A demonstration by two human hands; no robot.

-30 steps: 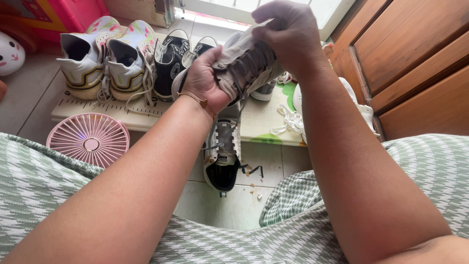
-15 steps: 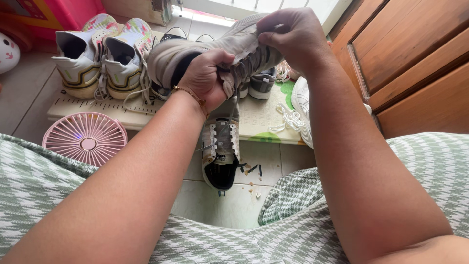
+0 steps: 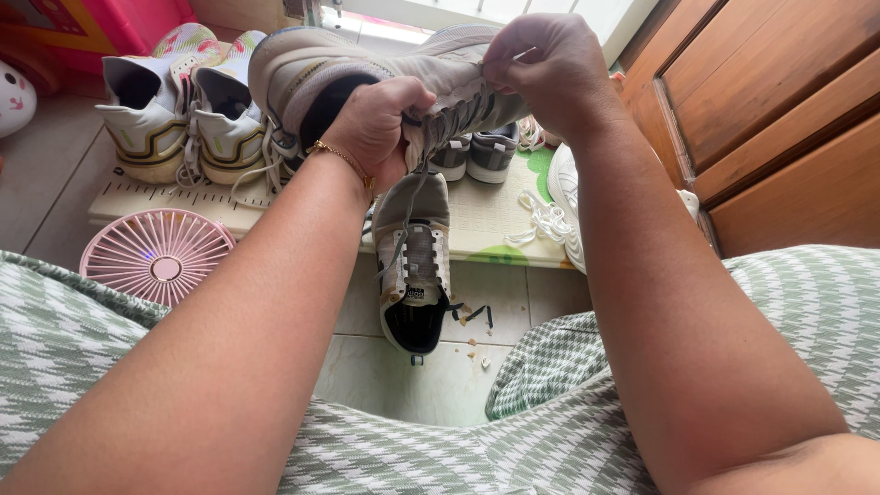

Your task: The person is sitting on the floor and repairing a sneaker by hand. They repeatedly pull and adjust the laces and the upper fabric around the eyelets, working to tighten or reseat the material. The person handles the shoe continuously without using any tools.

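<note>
Gripping a grey sneaker [image 3: 367, 73] at top centre of the frame, the left hand [image 3: 380, 128] clenches around its middle from below, while the right hand [image 3: 550, 69] pinches the lace at the tongue. Its long axis runs left to right, heel toward upper left. Below lies another sneaker [image 3: 414, 266] on the tiled floor [image 3: 403, 376], a pink fan [image 3: 158, 255] at left.
</note>
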